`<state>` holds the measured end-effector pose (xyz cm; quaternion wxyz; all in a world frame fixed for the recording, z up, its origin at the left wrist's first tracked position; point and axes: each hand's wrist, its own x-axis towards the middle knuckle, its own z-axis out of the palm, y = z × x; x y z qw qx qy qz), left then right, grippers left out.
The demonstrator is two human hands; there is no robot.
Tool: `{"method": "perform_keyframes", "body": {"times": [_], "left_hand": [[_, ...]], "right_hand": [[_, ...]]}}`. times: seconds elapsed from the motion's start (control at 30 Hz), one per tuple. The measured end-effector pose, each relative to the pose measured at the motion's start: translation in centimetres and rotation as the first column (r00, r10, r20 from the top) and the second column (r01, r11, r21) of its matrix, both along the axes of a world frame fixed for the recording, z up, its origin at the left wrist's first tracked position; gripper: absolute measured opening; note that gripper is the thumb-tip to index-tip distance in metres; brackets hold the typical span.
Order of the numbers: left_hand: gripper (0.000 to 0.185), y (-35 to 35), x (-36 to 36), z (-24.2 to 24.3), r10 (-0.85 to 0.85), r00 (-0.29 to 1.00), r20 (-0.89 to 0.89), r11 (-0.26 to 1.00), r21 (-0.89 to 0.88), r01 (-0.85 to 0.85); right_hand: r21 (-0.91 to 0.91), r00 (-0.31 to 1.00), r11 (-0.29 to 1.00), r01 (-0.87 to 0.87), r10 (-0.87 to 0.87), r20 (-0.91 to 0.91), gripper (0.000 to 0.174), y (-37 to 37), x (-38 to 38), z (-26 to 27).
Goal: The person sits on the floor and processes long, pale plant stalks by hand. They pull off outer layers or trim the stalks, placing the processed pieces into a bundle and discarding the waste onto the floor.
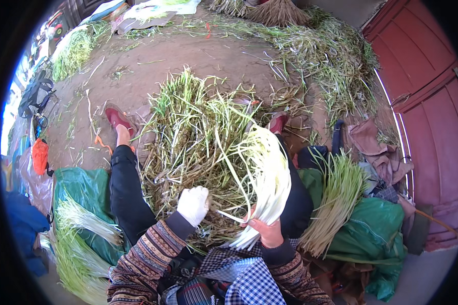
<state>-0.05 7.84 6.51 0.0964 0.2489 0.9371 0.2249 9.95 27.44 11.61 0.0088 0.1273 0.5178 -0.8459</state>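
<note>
My right hand (266, 230), bare, grips a thick bunch of long, pale yellow-white vegetable stalks (269, 171), probably blanched garlic greens. Their white ends stick out below my fingers, and the leafy tops curve up and away from me. To the left, my left hand (192, 206), in a white glove, is curled shut. It appears to pinch the dirty end of a single pale stalk (231, 216) that bends across to the bunch; the fingertips are partly hidden. Under and beyond both hands lies a heap of untrimmed stalks and brown waste leaves (194, 137), between my legs.
Trimmed stalks (334, 202) lie on a green plastic sheet (374, 228) at right. More bunches (80, 244) rest by another green sheet (80, 183) at left. A litter pile (328, 61) and a broom head (278, 13) are beyond. A red door (423, 114) stands right.
</note>
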Motion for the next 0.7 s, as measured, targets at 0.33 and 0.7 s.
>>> {"method": "perform_keyframes", "body": {"times": [0.33, 0.7], "left_hand": [[0.014, -13.7, -4.5, -8.2, 0.221, 0.974, -0.053, 0.828, -0.517, -0.216], [0.029, -4.4, -2.0, 3.5, -0.184, 0.983, -0.007, 0.841, 0.516, 0.161]], "right_hand": [[-0.375, 0.924, 0.879, 0.293, -0.362, -0.126, 0.040, 4.5, 0.4, 2.0], [-0.423, 0.959, 0.885, 0.194, -0.263, -0.110, 0.042, 2.5, -1.8, 2.4]]}}
